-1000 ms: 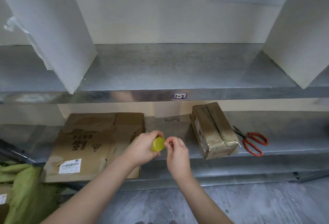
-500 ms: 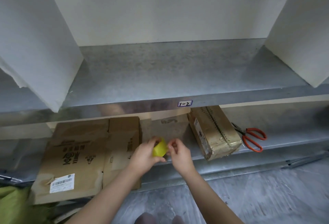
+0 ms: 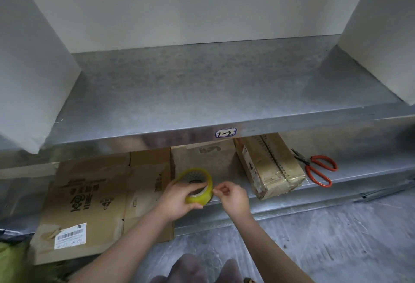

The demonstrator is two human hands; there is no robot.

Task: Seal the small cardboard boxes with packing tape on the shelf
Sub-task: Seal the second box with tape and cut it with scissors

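Tape roll (image 3: 199, 185) now turned so its open core faces up; half a second ago only its yellow edge showed between the hands. Left hand (image 3: 179, 200) wrapped around the roll, above the lower shelf (image 3: 359, 170) front edge. Right hand (image 3: 233, 197) just beside it, fingertips pinched at the roll's rim. Taped small box (image 3: 269, 165) on the shelf to the right, red-handled scissors (image 3: 316, 168) beyond. Flattened cardboard (image 3: 89, 204) lies left.
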